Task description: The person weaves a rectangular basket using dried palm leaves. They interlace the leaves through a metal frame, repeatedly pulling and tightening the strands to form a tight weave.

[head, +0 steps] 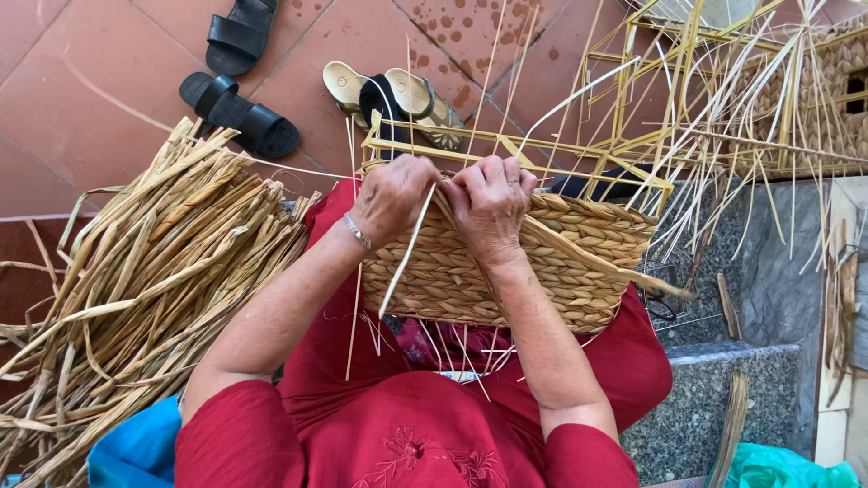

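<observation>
A half-woven straw basket (506,271) on a yellow wire frame (506,149) rests on my lap, over red clothing. My left hand (393,194), with a thin bracelet at the wrist, grips the basket's top edge and pinches a pale straw strand (407,253) that runs down across the weave. My right hand (488,203) sits right beside it, fingers curled over the same upper rim and closed on the woven straw. Loose thin stalks stick up from the frame beyond both hands.
A big heap of dried straw (145,289) lies at my left. Black sandals (240,113) and beige sandals (398,95) sit on the red tiled floor ahead. More wire frames and woven baskets (814,90) stand at the right, above a grey stone step (705,398).
</observation>
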